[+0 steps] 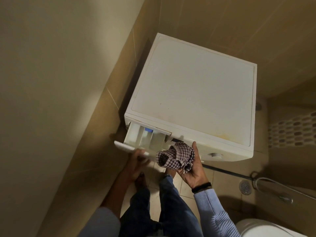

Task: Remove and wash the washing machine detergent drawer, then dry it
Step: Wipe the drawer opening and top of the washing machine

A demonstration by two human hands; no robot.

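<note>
Drawer (145,139) part-way out of machine (193,93), front left corner.
Three compartments, blue insert in the middle one. Left hand (138,161) curled round drawer's front panel; right hand (193,171) cupped around bunched checked cloth (176,157), near machine front.

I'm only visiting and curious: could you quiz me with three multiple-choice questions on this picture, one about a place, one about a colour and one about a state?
1. Where is the cloth?
A in a bucket
B in the right hand
C on a shelf

2. What does the cloth look like?
A plain green
B dark-and-white checks
C yellow stripes

3. How is the detergent drawer?
A fully shut
B lying in a basin
C pulled partly out of the washing machine

Answers:
1. B, the right hand grips it bunched.
2. B, the checks show clearly.
3. C, its compartments are exposed while the left hand holds its front.
</note>
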